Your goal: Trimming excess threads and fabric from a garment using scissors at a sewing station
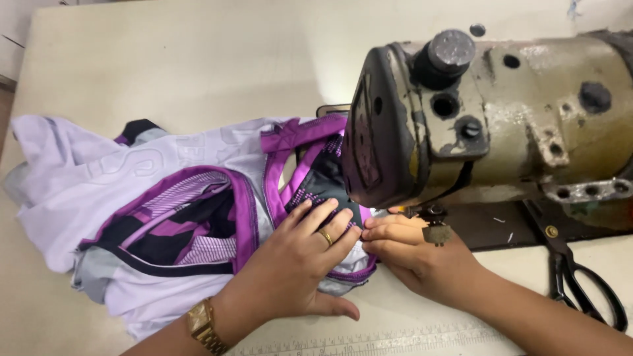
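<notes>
purple garment under left hand, beside right hand

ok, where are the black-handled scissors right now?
In the head view, the black-handled scissors lie at far right on the cream table, beside the worn beige sewing machine, untouched.

Left hand lies flat, fingers spread — right hand beside it, fingertips pinched together, nearly touching.

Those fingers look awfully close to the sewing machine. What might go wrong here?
Three risks stand out. The right hand pinches the garment right under the machine head, so a fingertip might slip into the needle's path. The left hand presses bunched cloth, which might get stitched in a fold. The scissors lie near the table's edge and might get knocked off.
</notes>
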